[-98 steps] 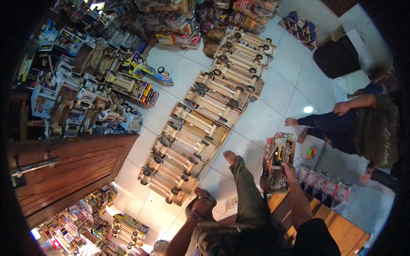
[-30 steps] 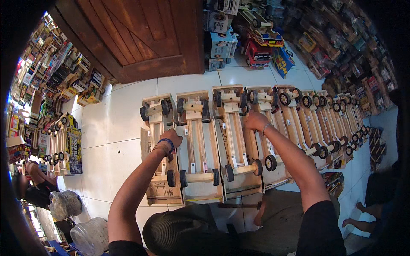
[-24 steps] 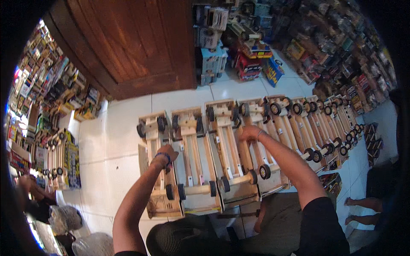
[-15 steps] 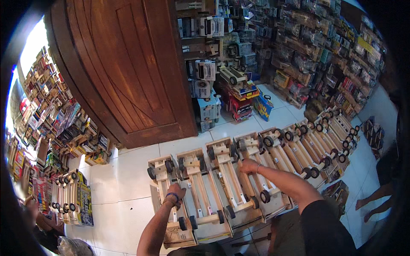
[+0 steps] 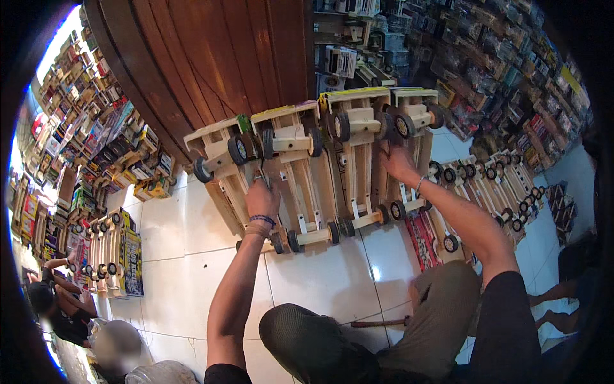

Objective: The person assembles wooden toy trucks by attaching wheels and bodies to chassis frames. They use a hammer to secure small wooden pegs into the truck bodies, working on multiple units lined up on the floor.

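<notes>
Four wooden toy trucks (image 5: 311, 185) side by side between the two hands, tilted up above the tile floor (image 5: 185, 281), undersides and black wheels toward the wearer. Far ends near the foot of the brown door (image 5: 217, 57); cannot tell whether any part touches the floor.

Left hand (image 5: 263, 200): clamped on the side boards where the leftmost truck meets its neighbour, below the upper axles. Fingertips partly hidden. Blue beaded bracelet (image 5: 263, 220) on that wrist.

Right hand (image 5: 400, 163): fingers curled in, clamped on boards near the seam of third and rightmost trucks; tips hidden.

Beyond the right forearm, a row of more upturned trucks (image 5: 494, 187) runs along the floor toward its far right edge, by heaped goods (image 5: 511, 83).

Near side of floor: a thin wooden-handled tool (image 5: 380, 322) beside the wearer's bent leg (image 5: 441, 301).

Floor's left edge: small stack of upturned toys (image 5: 105, 253), a co-worker (image 5: 64, 307) seated just beside.
</notes>
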The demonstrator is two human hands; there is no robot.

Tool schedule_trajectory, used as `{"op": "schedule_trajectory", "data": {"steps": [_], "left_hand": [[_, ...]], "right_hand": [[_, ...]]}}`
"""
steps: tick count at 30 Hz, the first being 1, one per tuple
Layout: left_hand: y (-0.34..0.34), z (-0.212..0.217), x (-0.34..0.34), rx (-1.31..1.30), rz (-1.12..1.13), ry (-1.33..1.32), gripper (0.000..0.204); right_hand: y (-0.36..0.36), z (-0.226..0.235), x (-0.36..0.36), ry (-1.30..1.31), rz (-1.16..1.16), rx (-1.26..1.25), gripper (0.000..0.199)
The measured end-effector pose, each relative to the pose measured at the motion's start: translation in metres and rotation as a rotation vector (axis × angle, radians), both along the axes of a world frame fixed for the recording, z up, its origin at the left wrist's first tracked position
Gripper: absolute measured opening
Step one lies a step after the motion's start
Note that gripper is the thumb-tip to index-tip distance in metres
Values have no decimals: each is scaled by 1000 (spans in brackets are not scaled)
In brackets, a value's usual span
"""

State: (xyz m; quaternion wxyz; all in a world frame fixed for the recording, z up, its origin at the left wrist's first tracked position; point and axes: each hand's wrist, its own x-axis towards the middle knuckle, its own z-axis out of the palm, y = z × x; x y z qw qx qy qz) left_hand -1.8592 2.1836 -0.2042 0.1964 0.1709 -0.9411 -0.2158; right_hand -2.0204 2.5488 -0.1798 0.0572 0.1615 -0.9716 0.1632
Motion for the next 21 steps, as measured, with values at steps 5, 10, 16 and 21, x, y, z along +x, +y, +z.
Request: {"op": "schedule_trajectory", "data": {"steps": [5, 10, 16, 21], "left_hand": [[2, -14, -24, 39, 63, 169, 32], [7, -55, -39, 138, 0, 284, 25], [1, -87, -55, 110, -70, 405, 23], [-11, -91, -60, 148, -17, 223, 34]], "right_hand": [[-5, -37, -26, 363, 10, -131, 34], [-3, -96, -24, 128, -141, -60, 35], [-11, -120, -32, 617, 56, -339, 39], [-13, -105, -31, 350, 85, -334, 50]]}}
